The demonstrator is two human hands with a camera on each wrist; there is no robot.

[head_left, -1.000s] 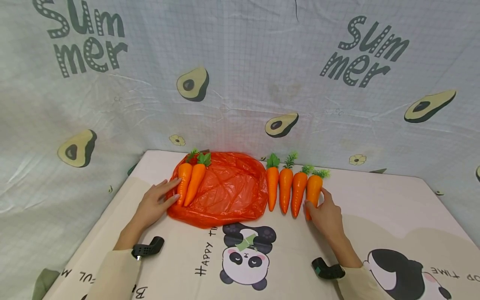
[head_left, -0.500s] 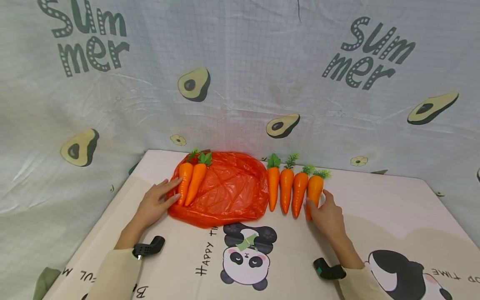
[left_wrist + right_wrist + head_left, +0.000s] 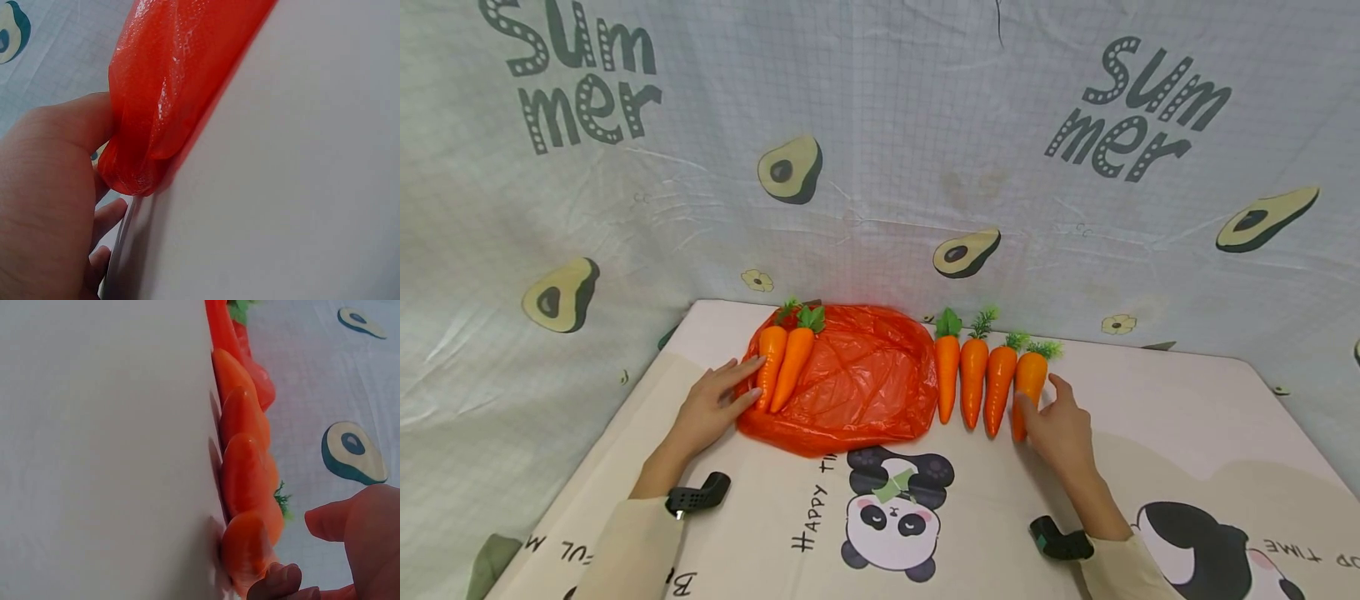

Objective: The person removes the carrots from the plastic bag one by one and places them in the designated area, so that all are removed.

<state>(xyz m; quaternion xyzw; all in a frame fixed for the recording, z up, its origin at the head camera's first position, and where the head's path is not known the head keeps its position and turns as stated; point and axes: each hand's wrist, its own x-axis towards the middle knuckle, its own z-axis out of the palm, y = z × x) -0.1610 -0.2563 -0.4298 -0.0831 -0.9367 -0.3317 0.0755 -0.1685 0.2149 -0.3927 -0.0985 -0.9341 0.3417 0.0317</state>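
Note:
Two toy carrots (image 3: 791, 371) with green tops lie side by side on the left of a red plastic bag (image 3: 868, 387), which is spread flat. My left hand (image 3: 706, 410) rests at the bag's left edge, its fingertips by the leftmost carrot. In the left wrist view, the thumb lies against the red bag (image 3: 162, 81). Right of the bag, several carrots stand in a row, tips toward me. My right hand (image 3: 1063, 435) is beside the rightmost carrot (image 3: 1031, 373), thumb near it and index finger lifted away. The right wrist view shows fingers by that carrot (image 3: 245, 540).
The carrots' leaves (image 3: 985, 321) lie close to the patterned cloth backdrop (image 3: 857, 183) at the table's far edge. A light table cover (image 3: 985, 500) with printed pandas spreads in front of the bag. Each wrist wears a black camera, such as the right camera (image 3: 1060, 539).
My right hand has loosened from the rightmost carrot and shifted slightly right, its index finger moving off the carrot. The left hand and the other carrots look unchanged.

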